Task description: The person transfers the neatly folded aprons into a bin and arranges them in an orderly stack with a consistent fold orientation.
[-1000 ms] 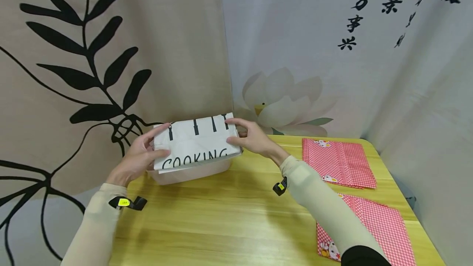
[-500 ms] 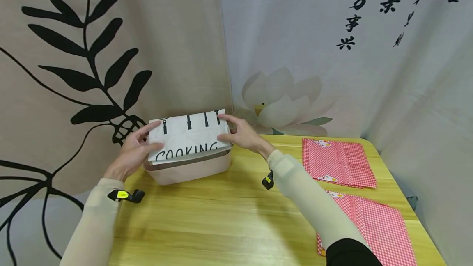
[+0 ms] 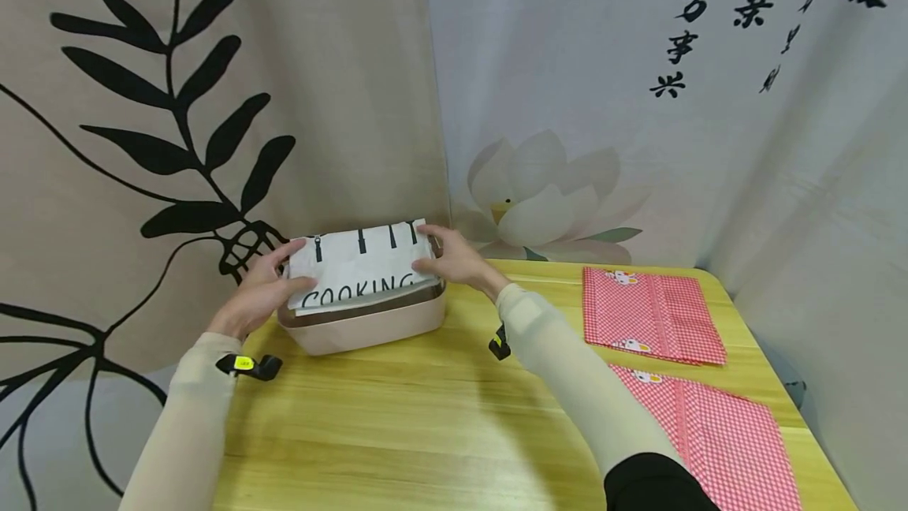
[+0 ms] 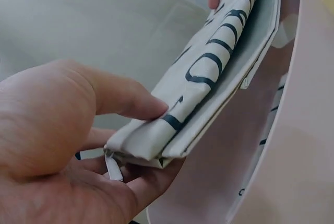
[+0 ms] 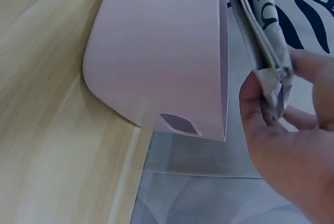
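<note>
Between both hands (image 3: 257,292) (image 3: 459,260), folded cloth (image 3: 360,265)

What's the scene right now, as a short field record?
Left hand: pinches one end of the folded white cloth
Right hand: pinches the opposite end
Lettering: COOKING, dark
Cloth position: over the opening of the pink bin
Bin position: on the wooden table
Table's right side: far checked cloth, near checked cloth

Wood-grained table (image 3: 369,416) with pink bin (image 3: 369,327), two checked cloths (image 3: 649,315)

Bin (image 3: 369,330) int. mostly hidden by cloth (image 3: 362,262), head view.
</note>
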Demonstrator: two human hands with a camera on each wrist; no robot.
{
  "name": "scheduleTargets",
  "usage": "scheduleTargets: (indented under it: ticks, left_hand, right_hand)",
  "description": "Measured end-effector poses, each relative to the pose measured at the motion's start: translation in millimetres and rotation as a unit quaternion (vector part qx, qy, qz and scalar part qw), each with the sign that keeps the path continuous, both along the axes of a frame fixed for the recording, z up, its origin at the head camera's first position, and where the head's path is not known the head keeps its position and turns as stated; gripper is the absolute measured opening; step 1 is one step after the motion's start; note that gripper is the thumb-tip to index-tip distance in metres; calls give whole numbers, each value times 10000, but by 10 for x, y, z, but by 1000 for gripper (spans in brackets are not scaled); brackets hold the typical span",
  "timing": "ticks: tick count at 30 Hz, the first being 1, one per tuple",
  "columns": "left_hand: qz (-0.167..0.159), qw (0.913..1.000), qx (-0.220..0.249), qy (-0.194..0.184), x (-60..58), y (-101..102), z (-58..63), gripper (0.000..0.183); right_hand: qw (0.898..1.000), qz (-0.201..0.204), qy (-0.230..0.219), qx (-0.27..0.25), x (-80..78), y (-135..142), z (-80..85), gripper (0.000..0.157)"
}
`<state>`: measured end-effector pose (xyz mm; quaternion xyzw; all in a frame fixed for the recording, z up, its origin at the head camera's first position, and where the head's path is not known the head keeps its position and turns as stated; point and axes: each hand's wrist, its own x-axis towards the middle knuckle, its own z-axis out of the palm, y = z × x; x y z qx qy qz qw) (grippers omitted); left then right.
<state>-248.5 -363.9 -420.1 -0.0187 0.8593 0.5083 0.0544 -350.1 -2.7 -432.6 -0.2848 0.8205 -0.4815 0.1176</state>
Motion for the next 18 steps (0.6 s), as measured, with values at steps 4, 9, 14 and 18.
scheduleTargets:
  ticks: [4, 9, 14, 18]
  left_hand:
    - [21, 9989, -467, 31, 6, 36, 12, 95]
    - [61, 9972, -744, -57, 13, 61, -12, 96]
    - [67, 9971, -747, -141, 9, 45, -76, 98]
    - [49, 9967, -803, -138, 1, 23, -133, 102]
  right_hand:
    - [9993, -58, 222, 279, -12, -59, -33, 81]
    - [9982, -88, 351, 486, -28, -106, -68, 83]
    - [9965, -44, 438, 714, -55, -146, -120, 86]
    - [9938, -105, 618, 923, -64, -184, -144, 88]
